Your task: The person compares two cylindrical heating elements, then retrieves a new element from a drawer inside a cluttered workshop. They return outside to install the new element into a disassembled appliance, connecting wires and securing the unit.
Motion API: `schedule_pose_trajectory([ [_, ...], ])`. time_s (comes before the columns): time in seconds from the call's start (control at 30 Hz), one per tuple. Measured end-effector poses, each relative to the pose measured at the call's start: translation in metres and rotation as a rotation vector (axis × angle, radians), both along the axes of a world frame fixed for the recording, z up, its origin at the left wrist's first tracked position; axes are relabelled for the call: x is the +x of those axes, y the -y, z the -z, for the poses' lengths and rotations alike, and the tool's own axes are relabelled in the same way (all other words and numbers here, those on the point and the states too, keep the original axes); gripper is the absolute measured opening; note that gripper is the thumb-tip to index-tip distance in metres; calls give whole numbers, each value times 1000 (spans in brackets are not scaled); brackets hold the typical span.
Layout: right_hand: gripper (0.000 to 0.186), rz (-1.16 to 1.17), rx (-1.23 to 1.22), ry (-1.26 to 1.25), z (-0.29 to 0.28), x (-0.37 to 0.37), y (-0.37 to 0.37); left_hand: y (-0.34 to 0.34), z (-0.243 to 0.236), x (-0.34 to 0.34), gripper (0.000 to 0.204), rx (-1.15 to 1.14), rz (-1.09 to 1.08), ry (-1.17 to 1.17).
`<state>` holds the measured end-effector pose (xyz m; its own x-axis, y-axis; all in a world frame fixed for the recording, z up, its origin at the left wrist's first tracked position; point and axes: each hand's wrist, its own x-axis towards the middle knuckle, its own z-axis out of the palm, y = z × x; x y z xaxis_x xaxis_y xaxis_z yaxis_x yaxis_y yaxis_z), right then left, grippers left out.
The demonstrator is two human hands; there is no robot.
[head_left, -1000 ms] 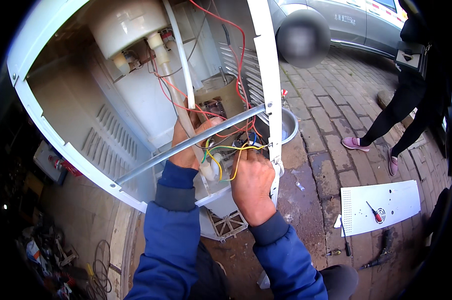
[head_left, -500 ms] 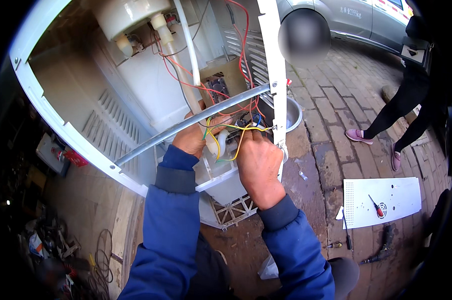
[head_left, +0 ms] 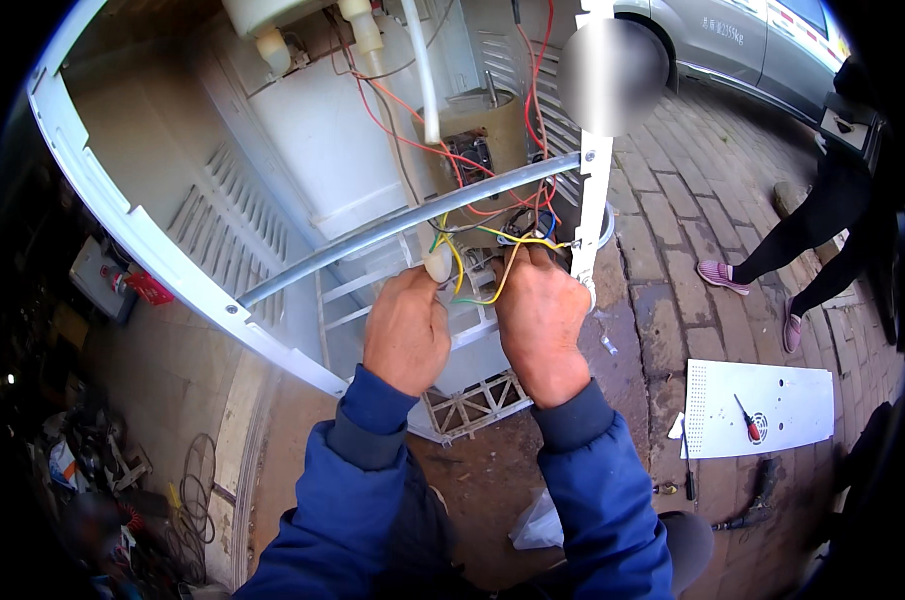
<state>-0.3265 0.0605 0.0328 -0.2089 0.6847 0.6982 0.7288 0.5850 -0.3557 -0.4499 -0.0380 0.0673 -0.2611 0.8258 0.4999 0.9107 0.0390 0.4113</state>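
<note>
My left hand [head_left: 407,330] is closed around a short translucent white hose [head_left: 438,264], whose rounded end shows above the fingers. My right hand [head_left: 542,325] reaches in beside it at the lower right of the open white cabinet [head_left: 587,200]. Its fingers are curled down, and whatever they grip is hidden behind the knuckles. Yellow-green wires [head_left: 459,270] loop between the two hands, and a yellow wire [head_left: 532,240] runs above the right fingers to the cabinet post. Red wires [head_left: 472,160] hang behind, near a beige motor housing [head_left: 512,130].
A metal crossbar [head_left: 402,225] spans the cabinet just above my hands. On the paving at right, a white panel [head_left: 712,400] carries a red-handled screwdriver [head_left: 750,425]; a power drill [head_left: 757,500] lies below it. Another person's legs [head_left: 792,230] stand near a grey vehicle [head_left: 712,45].
My left hand has drawn back toward me from behind the crossbar and now grips the hose. The right hand stays among the wires. The view has shifted, moving the cabinet slightly right and up.
</note>
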Motion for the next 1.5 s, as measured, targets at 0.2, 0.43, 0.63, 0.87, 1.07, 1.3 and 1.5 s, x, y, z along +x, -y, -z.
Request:
schedule_pose_trajectory([
  [0.2, 18, 6, -73, 27, -4, 2, 3, 1, 0, 10, 55, -118, 107, -235],
  [0.43, 11, -34, -68, 80, -13, 0, 9, -1, -3, 0, 67, -198, 126, -344],
  [0.63, 12, -42, -41, 64, -11, 4, 8, -3, -3, -3, 75, -213, 185, -377],
  [0.87, 19, -30, -97, 0, -13, -2, 11, -3, 0, -5, 75, -190, 176, -374],
  [1.07, 18, -19, -97, 9, -11, -3, 9, -5, 2, -4, 72, -196, 166, -345],
  [1.3, 17, -29, -94, -5, -11, -2, 8, -8, 0, -6, 67, -157, 228, -311],
  [1.5, 12, -55, -10, 26, -7, -3, 7, -9, -2, -5, 60, -177, 222, -316],
])
